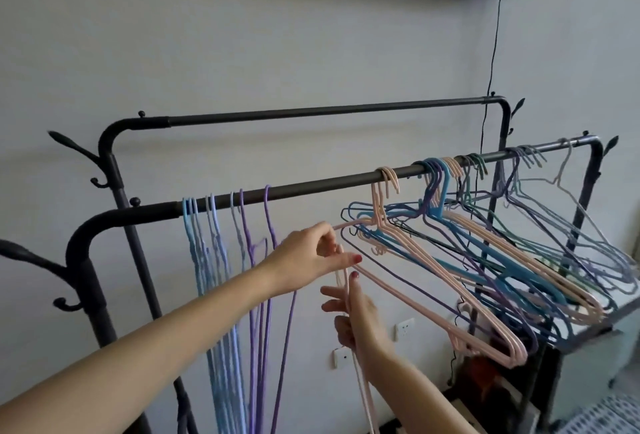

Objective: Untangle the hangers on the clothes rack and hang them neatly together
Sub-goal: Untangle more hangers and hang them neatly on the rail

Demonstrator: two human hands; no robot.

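Where both hands pinch pink hangers (429, 295), bare rail (311, 187) (mid-span) above.

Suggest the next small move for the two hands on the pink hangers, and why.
Probably lift the pink hangers clear of the tangle, then hook them on the front rail beside the sorted blue and purple hangers. The left hand pinches their near corner and the right hand grips one pink hanger hanging downward, while their far ends sit among blue and purple wires.
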